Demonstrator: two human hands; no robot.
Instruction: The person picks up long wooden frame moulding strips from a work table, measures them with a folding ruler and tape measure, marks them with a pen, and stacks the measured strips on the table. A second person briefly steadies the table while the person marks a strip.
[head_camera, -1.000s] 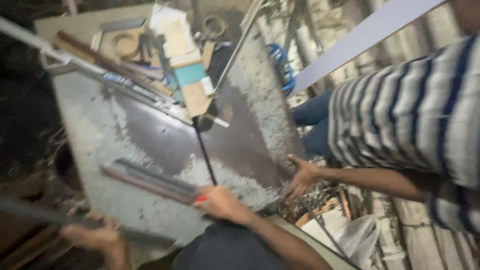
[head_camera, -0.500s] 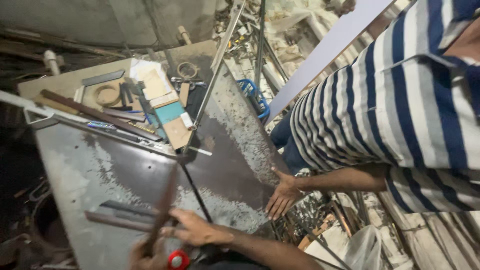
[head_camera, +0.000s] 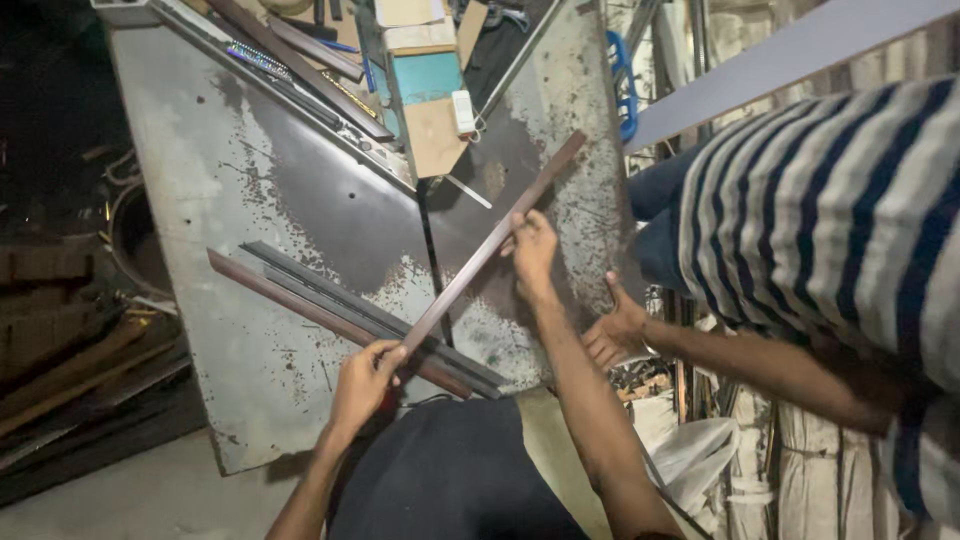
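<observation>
A long brown metal strip (head_camera: 495, 243) slants above a worn grey metal table (head_camera: 270, 230). My left hand (head_camera: 365, 380) grips its near end and my right hand (head_camera: 532, 250) grips it closer to the far end. Under the strip, several long dark strips (head_camera: 340, 305) lie flat on the table. A red object is partly hidden beneath my left hand.
A person in a striped shirt (head_camera: 840, 210) stands at the right, one hand (head_camera: 612, 330) resting on the table's edge. Cardboard pieces (head_camera: 430, 100), bars and tools clutter the far end. Scrap lengths (head_camera: 70, 360) lie on the floor at left, a white bag (head_camera: 700, 455) at lower right.
My hands have lifted the brown strip off the table and now hold it by both ends. The camera view has shifted toward the table's near end.
</observation>
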